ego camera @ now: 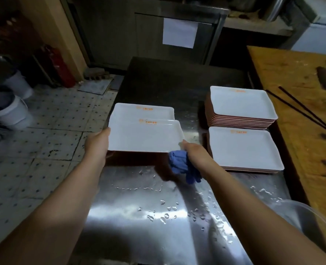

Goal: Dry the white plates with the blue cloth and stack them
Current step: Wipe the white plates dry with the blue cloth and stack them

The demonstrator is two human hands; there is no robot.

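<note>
A white rectangular plate (145,135) is held level above the wet steel counter (148,217). My left hand (97,144) grips its left edge. My right hand (193,152) pinches its front right corner and also holds the bunched blue cloth (181,165), which hangs below the hand. Just behind the held plate lies another white plate (143,110) on the counter. To the right stand two stacks of white plates: a tall one (240,104) at the back and a low one (244,148) in front of it.
A wooden table (301,115) with two dark chopsticks (299,109) runs along the right. A clear plastic tub (311,217) sits at the counter's front right. Water drops cover the counter. White buckets (11,109) and a red cylinder (61,67) stand on the tiled floor, left.
</note>
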